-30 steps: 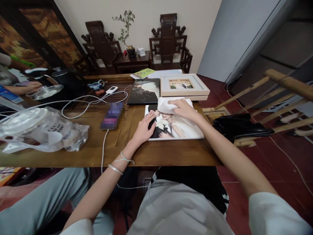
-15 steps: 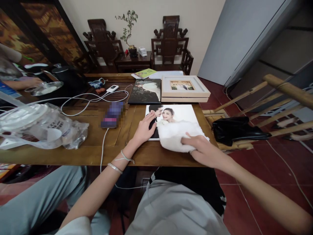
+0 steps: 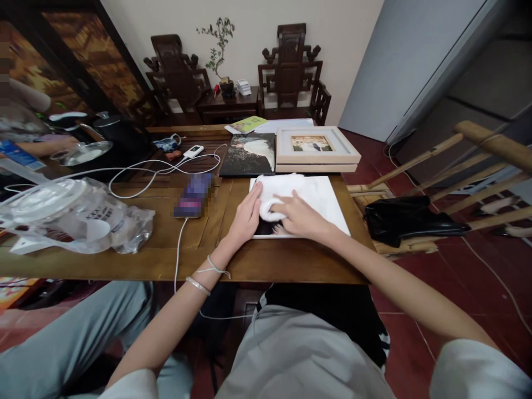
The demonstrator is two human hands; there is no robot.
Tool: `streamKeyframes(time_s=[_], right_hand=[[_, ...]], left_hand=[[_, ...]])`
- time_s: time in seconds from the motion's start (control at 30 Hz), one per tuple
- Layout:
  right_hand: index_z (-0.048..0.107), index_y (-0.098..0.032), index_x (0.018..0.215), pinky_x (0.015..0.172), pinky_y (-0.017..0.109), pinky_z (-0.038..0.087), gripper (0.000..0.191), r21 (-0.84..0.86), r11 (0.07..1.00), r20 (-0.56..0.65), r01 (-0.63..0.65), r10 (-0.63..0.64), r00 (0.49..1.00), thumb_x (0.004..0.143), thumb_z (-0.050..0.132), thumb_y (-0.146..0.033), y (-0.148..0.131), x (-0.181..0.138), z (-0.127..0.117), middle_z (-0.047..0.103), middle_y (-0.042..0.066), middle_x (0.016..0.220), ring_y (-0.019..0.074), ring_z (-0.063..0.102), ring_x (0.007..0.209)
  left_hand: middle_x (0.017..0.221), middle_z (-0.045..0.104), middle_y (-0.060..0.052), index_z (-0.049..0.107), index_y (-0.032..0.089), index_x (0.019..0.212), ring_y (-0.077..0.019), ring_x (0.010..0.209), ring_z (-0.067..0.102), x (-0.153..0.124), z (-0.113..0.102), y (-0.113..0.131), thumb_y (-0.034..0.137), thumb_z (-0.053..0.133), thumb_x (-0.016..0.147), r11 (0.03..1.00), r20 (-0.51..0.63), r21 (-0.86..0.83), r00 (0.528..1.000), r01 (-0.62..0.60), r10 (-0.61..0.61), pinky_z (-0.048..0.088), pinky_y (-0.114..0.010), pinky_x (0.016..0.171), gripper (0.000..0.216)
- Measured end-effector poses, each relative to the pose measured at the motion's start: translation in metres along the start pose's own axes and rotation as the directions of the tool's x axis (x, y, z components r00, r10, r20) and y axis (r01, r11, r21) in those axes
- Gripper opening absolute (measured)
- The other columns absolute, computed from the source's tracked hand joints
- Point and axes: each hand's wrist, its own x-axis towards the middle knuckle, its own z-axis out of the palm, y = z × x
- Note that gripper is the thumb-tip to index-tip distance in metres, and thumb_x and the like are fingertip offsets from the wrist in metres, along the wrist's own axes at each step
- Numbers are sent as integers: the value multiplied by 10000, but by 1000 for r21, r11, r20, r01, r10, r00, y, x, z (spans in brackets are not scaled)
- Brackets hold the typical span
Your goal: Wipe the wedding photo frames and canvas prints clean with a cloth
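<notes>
A white-edged photo panel (image 3: 332, 213) lies flat near the front edge of the wooden table. My right hand (image 3: 301, 216) presses a fluffy white cloth (image 3: 286, 185) onto its upper left part, covering most of the picture there. My left hand (image 3: 246, 216) rests along the panel's left edge with fingers stretched out, the fingertips beside the cloth. Behind the panel lie a dark wedding photo panel (image 3: 245, 158) and light wooden picture frames (image 3: 319, 147) stacked together.
To the left are a phone (image 3: 193, 195) on a white cable, a plastic-wrapped container (image 3: 78, 213), and a black kettle (image 3: 112, 130) near another person's arm. A bamboo chair (image 3: 415, 172) with a black bag (image 3: 405, 219) stands at the right.
My right hand has moved the cloth left and away from me across the panel, over the pictured faces. My left hand stays at the left edge, its fingers now closer together.
</notes>
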Motion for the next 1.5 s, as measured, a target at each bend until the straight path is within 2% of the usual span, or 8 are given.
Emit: streamKeyframes(time_s=[0.17,0.37,0.57,0.7,0.87,1.2,1.33,1.5], right_hand=[[697,-229,957,1182,541,309,491,135,967,91,216,-229,969,654,418,37,-15,-48,-10,762,67,1072,240,685,1068],[593,-229,740,799,342,469,252,145,989,60,38,-47,997,630,422,-80,25,-78,-47,618,2,690,216,600,727],[651,-196,805,851,369,472,274,190,973,-150,-130,160,976,641,435,-159,54,-16,-43,731,80,888,281,656,895],[697,-192,890,713,326,516,333,397,899,-110,-186,248,963,665,456,-147,31,47,-30,747,73,891,262,675,805],[704,-179,847,745,341,518,307,312,934,-81,-173,207,975,657,478,-97,12,75,-26,740,96,834,265,665,773],[654,-204,848,877,406,463,283,69,973,-251,-221,231,940,682,434,-143,92,-37,-47,740,120,911,314,646,919],[647,-208,903,836,385,478,325,19,975,-193,-224,223,956,685,424,-116,68,-82,-38,693,73,796,285,647,815],[653,-229,996,1118,479,399,470,50,995,-52,-90,93,994,668,399,-8,5,-101,-22,701,23,796,241,682,816]], left_hand=[[1631,450,-137,468,150,1549,-253,1556,361,0,-1,2,458,345,1088,1000,-14,16,1000,10,-10,275,-469,1303,568],[1596,496,-131,582,176,1456,-288,1519,427,0,2,-1,334,482,1025,994,148,113,989,-1,-16,335,-531,1269,469],[1577,519,-141,614,168,1425,-284,1508,445,1,3,-2,310,513,998,990,144,139,989,-1,-19,353,-518,1263,462],[1549,555,-138,625,165,1414,-287,1486,479,1,1,-3,324,519,1000,990,146,136,989,-18,-2,369,-519,1256,456],[1494,613,-129,646,169,1383,-284,1441,536,2,0,-4,348,527,1000,990,145,140,989,-15,-6,391,-514,1244,439],[1568,531,-145,609,163,1420,-274,1511,443,2,0,0,307,528,989,993,148,118,989,-15,-3,330,-505,1276,462],[1540,562,-150,623,163,1395,-277,1481,488,4,0,3,282,546,971,996,103,91,995,-25,15,370,-493,1257,447],[1554,554,-136,562,189,1446,-274,1454,520,2,-5,12,386,500,1035,999,-106,-39,994,-19,15,419,-477,1225,460]])
